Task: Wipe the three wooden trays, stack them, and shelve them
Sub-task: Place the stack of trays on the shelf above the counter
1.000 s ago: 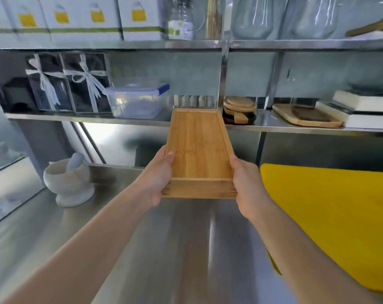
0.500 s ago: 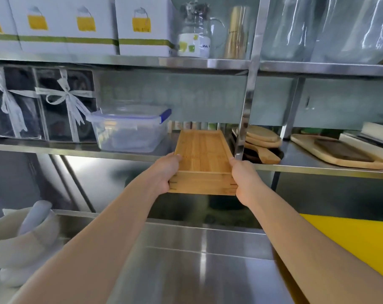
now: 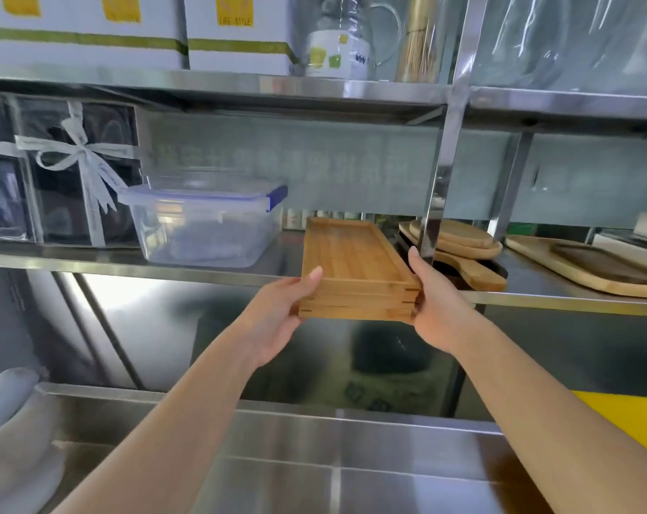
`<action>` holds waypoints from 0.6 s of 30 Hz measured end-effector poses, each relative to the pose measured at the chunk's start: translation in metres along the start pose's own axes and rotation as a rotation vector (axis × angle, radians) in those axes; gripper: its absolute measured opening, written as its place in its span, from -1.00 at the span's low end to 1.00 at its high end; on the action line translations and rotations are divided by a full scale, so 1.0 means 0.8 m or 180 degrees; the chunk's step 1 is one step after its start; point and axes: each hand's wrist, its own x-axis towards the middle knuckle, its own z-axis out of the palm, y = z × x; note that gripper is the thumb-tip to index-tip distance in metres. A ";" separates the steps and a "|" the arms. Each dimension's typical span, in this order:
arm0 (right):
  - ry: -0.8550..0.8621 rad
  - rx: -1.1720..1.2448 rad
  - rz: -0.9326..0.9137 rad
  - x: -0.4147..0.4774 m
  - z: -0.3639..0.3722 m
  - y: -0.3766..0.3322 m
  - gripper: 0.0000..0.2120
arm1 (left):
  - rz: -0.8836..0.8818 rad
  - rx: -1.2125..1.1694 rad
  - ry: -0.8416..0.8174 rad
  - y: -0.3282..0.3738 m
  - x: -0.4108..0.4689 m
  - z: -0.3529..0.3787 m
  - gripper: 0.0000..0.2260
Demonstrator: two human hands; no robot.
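Note:
Three stacked wooden trays (image 3: 353,259) lie lengthwise on the steel shelf (image 3: 211,270), with their near end sticking out past the shelf's front edge. My left hand (image 3: 277,317) grips the stack's near left corner, thumb on the top rim. My right hand (image 3: 435,306) grips the near right corner. The stack sits between a clear plastic box and the shelf's upright post (image 3: 444,161). Its far end reaches toward the back of the shelf.
A lidded clear plastic box (image 3: 203,224) stands left of the trays, with ribboned gift boxes (image 3: 73,172) further left. Round wooden boards (image 3: 459,243) and flat boards (image 3: 592,265) lie right of the post. Below are a steel counter (image 3: 314,469), a white mortar (image 3: 14,432) and a yellow mat (image 3: 633,417).
Both hands have lifted the tray stack from above the counter up to shelf height and pushed it forward onto the shelf between the plastic box and the post.

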 end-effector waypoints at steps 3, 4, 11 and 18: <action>-0.0402 -0.0406 -0.0403 -0.020 -0.018 0.031 -0.71 | 0.0309 0.0149 -0.0063 -0.020 -0.010 -0.010 -0.52; -0.0458 -0.0588 -0.0495 -0.026 -0.020 0.040 -0.79 | 0.0408 0.0303 -0.0037 -0.023 -0.011 -0.010 -0.59; -0.0074 -0.2229 -0.1222 -0.023 -0.021 0.053 -0.69 | 0.0794 0.1182 0.0679 -0.038 -0.005 -0.009 -0.67; 0.0380 -0.3874 -0.1416 0.017 -0.013 0.045 -0.71 | 0.0722 0.2432 0.1419 -0.026 0.027 -0.024 -0.75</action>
